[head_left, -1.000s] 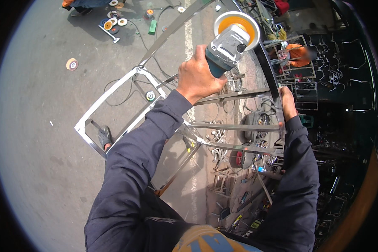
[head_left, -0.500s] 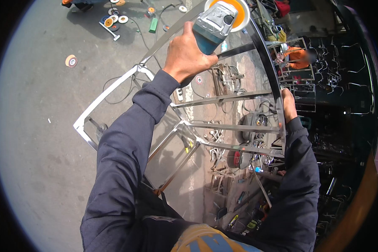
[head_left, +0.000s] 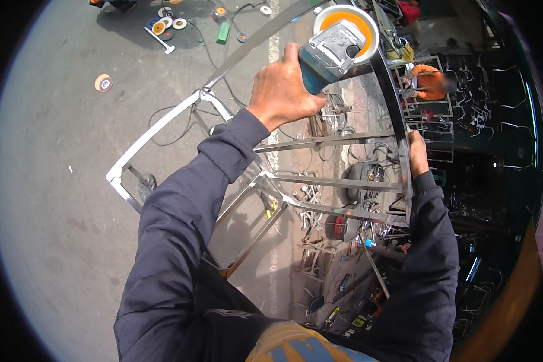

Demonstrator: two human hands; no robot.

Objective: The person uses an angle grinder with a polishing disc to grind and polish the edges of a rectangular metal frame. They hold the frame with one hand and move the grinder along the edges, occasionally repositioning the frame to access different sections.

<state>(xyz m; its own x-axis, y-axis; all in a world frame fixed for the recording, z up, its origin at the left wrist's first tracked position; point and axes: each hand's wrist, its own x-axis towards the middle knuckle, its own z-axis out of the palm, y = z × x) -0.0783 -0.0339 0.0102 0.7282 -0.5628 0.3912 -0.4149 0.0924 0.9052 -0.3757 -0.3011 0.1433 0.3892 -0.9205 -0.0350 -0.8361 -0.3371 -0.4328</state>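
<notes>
My left hand is wrapped round the body of an angle grinder with a grey metal head and a teal housing. Its round wheel, white at the rim with an orange ring, lies over the far upper part of a metal chair frame; whether it touches the bar is unclear. My right hand grips the dark outer bar of that frame on the right, the fingertips partly hidden behind it. Bare square tubing forms the frame, with several slats running across and a bright bent leg section to the left.
Grinding discs, a small hammer and a green box lie on the pavement at the far left. Dark cables cross the ground. Tools and metal scraps crowd the lower right. Another person in orange works beyond the frame.
My left hand has carried the angle grinder to the right and slightly nearer, across the top of the frame. My right hand keeps hold of the bar, barely shifted.
</notes>
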